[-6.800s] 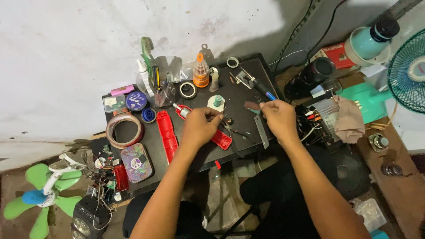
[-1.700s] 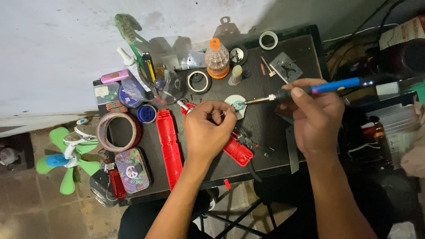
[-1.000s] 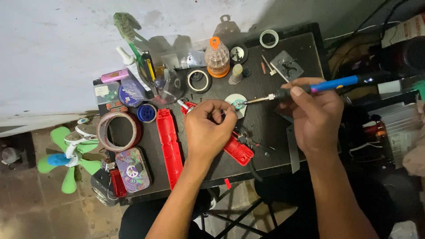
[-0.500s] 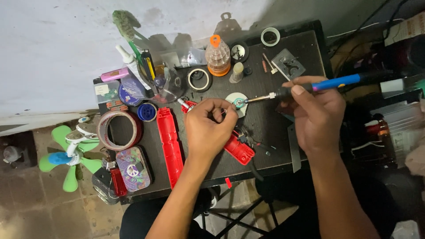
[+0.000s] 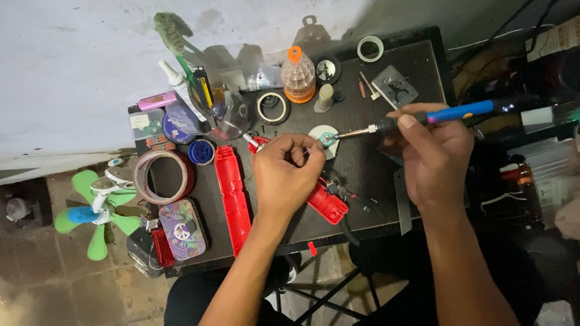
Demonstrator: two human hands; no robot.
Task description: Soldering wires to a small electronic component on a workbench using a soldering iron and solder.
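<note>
My right hand (image 5: 430, 154) grips a blue-handled soldering iron (image 5: 459, 112), its metal tip touching a small round white part (image 5: 321, 136) on the black table (image 5: 362, 175). My left hand (image 5: 287, 175) is curled over the work beside that white part, fingertips pinched on something small that I cannot make out. A red plastic casing piece (image 5: 326, 205) with wires lies under the left hand. Another long red casing half (image 5: 232, 196) lies just left of the wrist.
A roll of brown tape (image 5: 163, 176), a patterned tin (image 5: 181, 228) and a blue lid (image 5: 200, 151) sit at the table's left. An orange-capped bottle (image 5: 298, 75), tape rings (image 5: 272, 107) and a clear cup of tools (image 5: 226, 111) stand at the back. A green fan (image 5: 93, 214) lies on the floor.
Since the oldest frame my right hand has picked up the soldering iron and brought its tip to the white part. Over the last second both hands hold nearly still.
</note>
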